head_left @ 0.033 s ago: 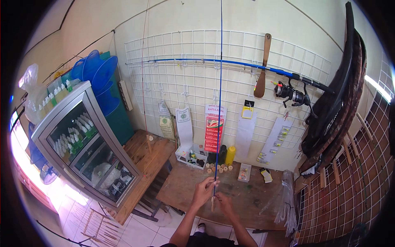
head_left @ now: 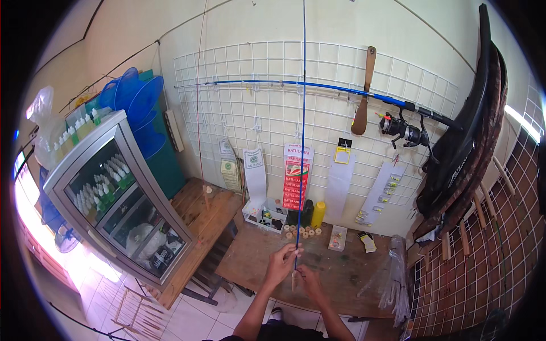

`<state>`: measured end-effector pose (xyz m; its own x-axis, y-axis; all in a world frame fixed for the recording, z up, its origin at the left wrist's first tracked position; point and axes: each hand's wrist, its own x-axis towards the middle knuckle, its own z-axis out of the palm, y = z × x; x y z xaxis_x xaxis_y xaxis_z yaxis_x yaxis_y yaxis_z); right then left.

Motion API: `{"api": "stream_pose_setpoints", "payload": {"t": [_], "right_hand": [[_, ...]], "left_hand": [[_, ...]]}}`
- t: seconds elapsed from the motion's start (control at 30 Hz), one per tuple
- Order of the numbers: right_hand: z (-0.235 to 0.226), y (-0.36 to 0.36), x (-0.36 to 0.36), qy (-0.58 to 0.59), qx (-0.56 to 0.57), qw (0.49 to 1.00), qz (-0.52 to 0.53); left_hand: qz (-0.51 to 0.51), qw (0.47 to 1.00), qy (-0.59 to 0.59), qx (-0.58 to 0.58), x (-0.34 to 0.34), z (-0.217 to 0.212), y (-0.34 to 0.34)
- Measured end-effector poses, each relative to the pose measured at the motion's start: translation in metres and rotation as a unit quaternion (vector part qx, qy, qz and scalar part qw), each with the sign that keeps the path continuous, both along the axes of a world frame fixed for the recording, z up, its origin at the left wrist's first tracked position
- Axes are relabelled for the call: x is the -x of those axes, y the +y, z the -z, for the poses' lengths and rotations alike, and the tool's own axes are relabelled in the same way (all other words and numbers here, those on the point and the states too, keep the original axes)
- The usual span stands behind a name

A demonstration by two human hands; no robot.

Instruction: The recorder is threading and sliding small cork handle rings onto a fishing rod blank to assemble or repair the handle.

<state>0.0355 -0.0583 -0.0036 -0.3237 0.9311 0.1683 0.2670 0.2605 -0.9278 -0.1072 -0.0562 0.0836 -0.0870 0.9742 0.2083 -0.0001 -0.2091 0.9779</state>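
Observation:
A thin blue fishing rod (head_left: 302, 170) stands nearly upright before me, running from my hands up past the top of the view. My left hand (head_left: 277, 267) is closed round its lower part, thumb and fingers pressed against the shaft. Just below and to the right, my right hand (head_left: 308, 279) has its fingers closed at the rod's lower end. A short pale handle (head_left: 294, 282) hangs beneath the blue shaft, partly beside the right fingers. Whether the right fingertips also pinch something small cannot be made out.
Beneath my hands is a wooden table (head_left: 341, 273) bearing round cork-coloured pieces (head_left: 303, 232), a yellow bottle (head_left: 318, 215), a small clear box (head_left: 337, 238) and plastic sleeves (head_left: 395, 278). A blue rod with reel (head_left: 402, 129) hangs on the wall grid; a glass cabinet (head_left: 122, 196) stands left.
The upper part of the upright rod has shifted very slightly to the left. Both hands keep almost the same place and hold.

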Motion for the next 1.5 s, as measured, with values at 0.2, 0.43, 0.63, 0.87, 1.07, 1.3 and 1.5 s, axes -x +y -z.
{"api": "stream_pose_setpoints", "payload": {"t": [0.2,0.43,0.63,0.87,1.07,1.3,1.5], "right_hand": [[-0.019,-0.003,0.017,-0.027,-0.011,1.0,0.008],[-0.028,0.011,0.053,-0.041,-0.023,0.999,0.022],[-0.043,0.036,0.114,-0.009,0.006,1.0,-0.029],[-0.042,0.084,0.211,0.013,-0.076,0.997,-0.032],[-0.061,0.132,0.282,0.043,-0.133,0.988,-0.059],[-0.073,0.183,0.338,0.062,-0.207,0.974,-0.063],[-0.052,0.225,0.376,0.049,-0.221,0.97,-0.091]], "left_hand": [[-0.116,0.986,0.118,-0.019,0.006,-0.011,-0.006],[-0.187,0.98,0.06,-0.001,0.031,-0.02,0.007],[-0.249,0.963,0.087,-0.054,0.083,-0.024,0.03],[-0.289,0.926,0.213,-0.12,0.173,-0.052,0.064],[-0.285,0.929,0.196,-0.133,0.233,-0.074,0.097],[-0.289,0.918,0.208,-0.176,0.281,-0.088,0.145],[-0.333,0.893,0.234,-0.194,0.328,-0.065,0.193]]}}
